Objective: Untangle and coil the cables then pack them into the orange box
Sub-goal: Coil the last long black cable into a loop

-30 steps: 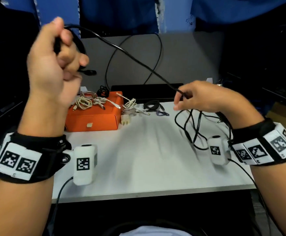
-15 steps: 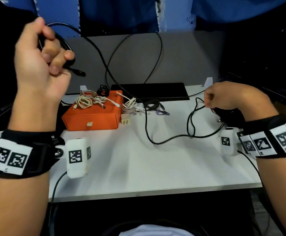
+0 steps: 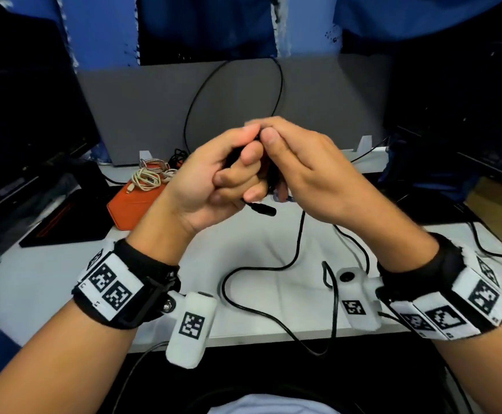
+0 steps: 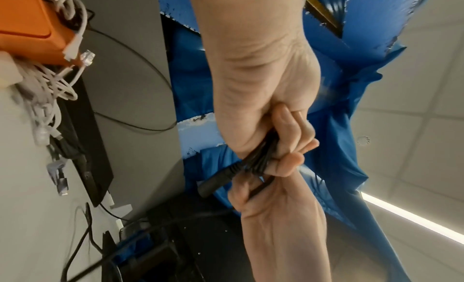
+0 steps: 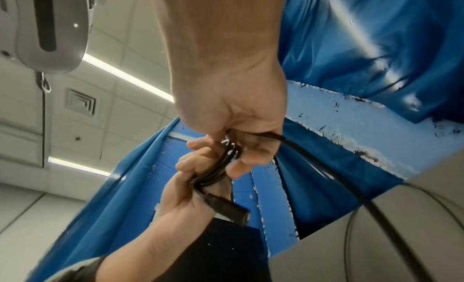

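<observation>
My left hand (image 3: 235, 174) and right hand (image 3: 276, 150) meet in mid-air over the middle of the table. The left hand grips a bundle of loops of the black cable (image 4: 266, 153), and its barrel plug (image 3: 261, 209) sticks out below the fist. My right hand (image 5: 238, 157) pinches the same black cable (image 5: 220, 167) against that bundle. The loose rest of the cable (image 3: 273, 267) trails down onto the white table (image 3: 49, 279) and over its front edge. The orange box (image 3: 133, 204) stands shut at the back left, with coiled white cables (image 3: 148, 177) on its lid.
More white and grey cables (image 4: 45, 84) lie tangled beside the orange box (image 4: 30, 28). A flat black tray (image 3: 58, 225) lies at the left of the table. A grey partition (image 3: 142, 115) closes the back, with a thin black wire (image 3: 279, 85) looped against it.
My left hand has come down from the upper left to the centre. My right hand has swung up and left to meet it, bringing more cable to the bundle. Slack now lies along the table front.
</observation>
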`<state>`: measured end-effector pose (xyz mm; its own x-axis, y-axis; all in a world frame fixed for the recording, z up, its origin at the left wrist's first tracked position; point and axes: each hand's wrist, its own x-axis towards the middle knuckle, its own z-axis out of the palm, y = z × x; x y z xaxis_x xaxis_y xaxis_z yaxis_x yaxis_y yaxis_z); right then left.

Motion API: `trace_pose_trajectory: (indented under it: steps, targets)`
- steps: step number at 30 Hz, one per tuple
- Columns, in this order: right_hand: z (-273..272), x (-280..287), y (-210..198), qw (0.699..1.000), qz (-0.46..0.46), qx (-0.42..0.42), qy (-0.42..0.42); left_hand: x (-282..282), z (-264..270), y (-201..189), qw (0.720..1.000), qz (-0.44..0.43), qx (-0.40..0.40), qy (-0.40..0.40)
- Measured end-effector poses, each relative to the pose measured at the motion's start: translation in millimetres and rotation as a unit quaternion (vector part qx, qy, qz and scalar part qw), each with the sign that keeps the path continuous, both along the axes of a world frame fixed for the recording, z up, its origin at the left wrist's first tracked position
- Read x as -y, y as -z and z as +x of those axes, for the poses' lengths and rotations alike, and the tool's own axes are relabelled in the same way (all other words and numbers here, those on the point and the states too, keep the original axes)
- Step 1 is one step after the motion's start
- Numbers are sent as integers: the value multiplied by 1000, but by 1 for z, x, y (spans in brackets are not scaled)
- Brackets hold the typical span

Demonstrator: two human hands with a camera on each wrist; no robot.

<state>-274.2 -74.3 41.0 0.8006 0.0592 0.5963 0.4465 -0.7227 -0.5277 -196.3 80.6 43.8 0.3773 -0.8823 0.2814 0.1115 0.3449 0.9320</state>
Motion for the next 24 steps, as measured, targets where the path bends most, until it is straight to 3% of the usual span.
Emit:
trace_pose_trajectory:
  steps: [4,9,12,16,19,24]
  targets:
    - [4,0,0,1000,24,-9,-12,-4,3,0,999,46,14,-7]
    - [4,1,1,995,8,40,86,4,-15,-12,978,86,73,-176]
    - [4,2,2,992,10,73,106,7,-22,-14,973,74,67,-209]
    - [0,-2,-2,989,-2,104,100,3,-23,-16,994,39,-4,-101]
    - [-5,-3,-6,991,37,119,39,1,-25,-15,999,8,-48,-17]
    - [-4,-2,-6,988,97,115,-20,-2,-25,-12,998,-21,-40,54]
